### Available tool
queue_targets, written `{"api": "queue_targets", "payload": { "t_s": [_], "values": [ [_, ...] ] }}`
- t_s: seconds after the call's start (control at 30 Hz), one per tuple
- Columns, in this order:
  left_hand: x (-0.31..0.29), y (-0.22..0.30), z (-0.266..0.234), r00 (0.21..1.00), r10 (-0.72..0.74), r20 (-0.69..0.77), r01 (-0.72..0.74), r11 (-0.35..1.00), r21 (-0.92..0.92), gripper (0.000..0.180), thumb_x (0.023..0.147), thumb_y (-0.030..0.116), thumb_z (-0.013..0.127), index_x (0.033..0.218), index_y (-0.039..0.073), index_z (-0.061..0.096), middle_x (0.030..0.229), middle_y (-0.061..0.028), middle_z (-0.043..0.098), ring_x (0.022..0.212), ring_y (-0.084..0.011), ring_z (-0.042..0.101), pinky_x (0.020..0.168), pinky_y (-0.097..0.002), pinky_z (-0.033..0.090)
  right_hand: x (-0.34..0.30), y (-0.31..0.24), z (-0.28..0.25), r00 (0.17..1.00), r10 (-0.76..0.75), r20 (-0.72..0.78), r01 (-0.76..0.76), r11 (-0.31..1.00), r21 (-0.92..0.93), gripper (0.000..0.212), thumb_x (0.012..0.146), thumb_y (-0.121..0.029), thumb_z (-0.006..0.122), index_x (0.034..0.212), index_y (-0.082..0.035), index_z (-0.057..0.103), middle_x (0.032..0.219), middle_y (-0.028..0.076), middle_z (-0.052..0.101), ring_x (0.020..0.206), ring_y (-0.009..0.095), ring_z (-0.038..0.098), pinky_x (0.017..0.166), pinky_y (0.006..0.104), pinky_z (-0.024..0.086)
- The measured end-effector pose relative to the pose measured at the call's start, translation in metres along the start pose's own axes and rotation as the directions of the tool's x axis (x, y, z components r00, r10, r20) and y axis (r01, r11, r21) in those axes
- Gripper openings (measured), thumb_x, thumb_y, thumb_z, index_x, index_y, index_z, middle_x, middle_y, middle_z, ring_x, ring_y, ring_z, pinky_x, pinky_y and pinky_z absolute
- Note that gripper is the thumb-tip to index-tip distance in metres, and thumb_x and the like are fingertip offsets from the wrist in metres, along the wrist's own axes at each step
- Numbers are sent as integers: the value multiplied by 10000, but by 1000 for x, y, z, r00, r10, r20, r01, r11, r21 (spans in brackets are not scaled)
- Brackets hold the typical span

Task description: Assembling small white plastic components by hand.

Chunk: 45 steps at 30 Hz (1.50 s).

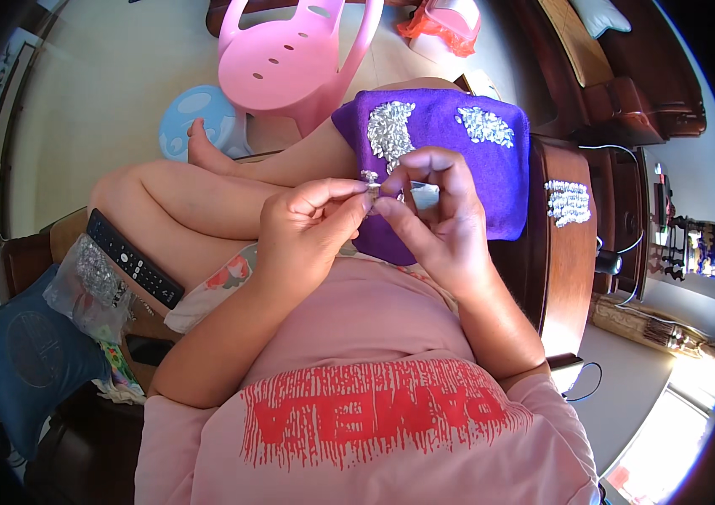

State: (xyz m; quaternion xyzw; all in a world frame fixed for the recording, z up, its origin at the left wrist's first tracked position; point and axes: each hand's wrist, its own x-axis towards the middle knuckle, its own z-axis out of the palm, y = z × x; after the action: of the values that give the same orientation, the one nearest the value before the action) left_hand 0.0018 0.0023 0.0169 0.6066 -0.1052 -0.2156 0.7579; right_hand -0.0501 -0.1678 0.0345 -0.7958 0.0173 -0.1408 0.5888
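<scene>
My left hand (303, 227) pinches a small silvery piece (371, 183) between thumb and forefinger; its exact kind is too small to make out. My right hand (450, 215) meets it from the other side, thumb and forefinger closed at the same piece. Both hands are above my lap at the near edge of a purple cloth (500, 189). On the cloth lie a larger pile of small silvery pieces (389, 130) and a smaller pile of silvery pieces (488, 126) farther right. A pale, shiny flat thing (425, 195) shows partly behind my right fingers.
Rows of silvery pieces (568, 203) lie on the wooden armrest (568, 278) at right. Left of my leg are a black remote control (134, 257), a clear plastic bag (88, 282) and a blue cushion (29, 349). Beyond stand a pink chair (281, 63) and a blue stool (197, 118).
</scene>
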Motion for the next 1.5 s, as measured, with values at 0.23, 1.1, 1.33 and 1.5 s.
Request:
{"api": "queue_targets", "payload": {
  "t_s": [0.23, 1.1, 1.33, 1.5],
  "values": [
    [-2, 1, -1, 995, 98, 3, -97, 994, -45, 138, 941, -35, 645, 1072, -55, 687, 846, -43, 681, 705, -36, 571, 592, -190, 453, -5, -11, -9, 983, 159, 97, -173, 973, 154, 91, 989, -3, 590, 1079, 5, 583, 934, 60, 592, 816, 95, 569, 692, 240, 482],
    [1, 5, -1, 992, 123, -22, -118, 980, 161, 86, 917, 10, 693, 982, -43, 710, 741, -16, 643, 641, -40, 563, 537, -196, 424, 2, -1, -3, 994, 94, 60, -97, 995, 36, 121, 871, 19, 715, 990, -4, 723, 869, 76, 678, 743, 158, 642, 665, 285, 508],
    [4, 17, -7, 969, -243, 36, 245, 969, -42, 116, 936, 95, 693, 986, -1, 735, 728, -3, 639, 623, -52, 536, 550, -199, 392, 4, -5, -7, 995, -49, 84, 55, 996, -68, 123, 841, 27, 731, 959, -9, 736, 854, 119, 709, 773, 236, 685, 694, 327, 539],
    [3, 13, -6, 973, -228, 38, 229, 973, -10, 107, 930, 78, 693, 982, -7, 732, 717, 2, 629, 625, -53, 537, 553, -200, 398, 4, -5, -8, 988, -120, 100, 133, 982, -137, 123, 829, 25, 738, 948, -5, 734, 862, 127, 715, 774, 252, 697, 688, 334, 549]
  ]
}}
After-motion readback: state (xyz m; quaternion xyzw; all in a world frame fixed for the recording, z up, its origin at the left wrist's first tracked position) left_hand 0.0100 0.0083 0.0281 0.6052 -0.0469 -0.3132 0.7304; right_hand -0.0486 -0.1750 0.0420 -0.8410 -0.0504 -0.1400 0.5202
